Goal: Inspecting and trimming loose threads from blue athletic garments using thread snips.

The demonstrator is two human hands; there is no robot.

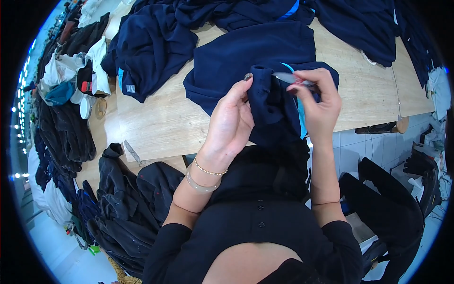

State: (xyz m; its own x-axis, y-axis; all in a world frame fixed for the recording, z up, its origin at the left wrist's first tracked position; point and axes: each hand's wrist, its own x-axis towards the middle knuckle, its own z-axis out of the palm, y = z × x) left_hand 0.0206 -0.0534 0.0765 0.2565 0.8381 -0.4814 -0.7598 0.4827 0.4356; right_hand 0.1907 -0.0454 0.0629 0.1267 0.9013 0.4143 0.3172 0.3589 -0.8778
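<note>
Here at the table (369,97), both hands are up over the near edge, and the navy cloth (272,111) is right between them, held up in front of the person's body. The left hand (231,116) has it: thumb on top, gripping a bunched fold, palm turned partly up. Over on the other side, the right hand (322,102) is pinched round a small pale tool (285,77), thumb against fingers, and the tool's tip is right at the fold, though from here I can't tell whether it touches. A light-blue strip (301,116) runs down the cloth beside the right wrist. On the left wrist, a beaded bracelet (210,171) and a pale bangle (201,187). Behind the hands, more navy: one garment (153,47) heaped to the left, another (357,31) spread at the far right. Off left, a white lid (85,108) stands beside a tape roll (100,108), and dark clothes (124,201) lie piled below, near the table's edge.
</note>
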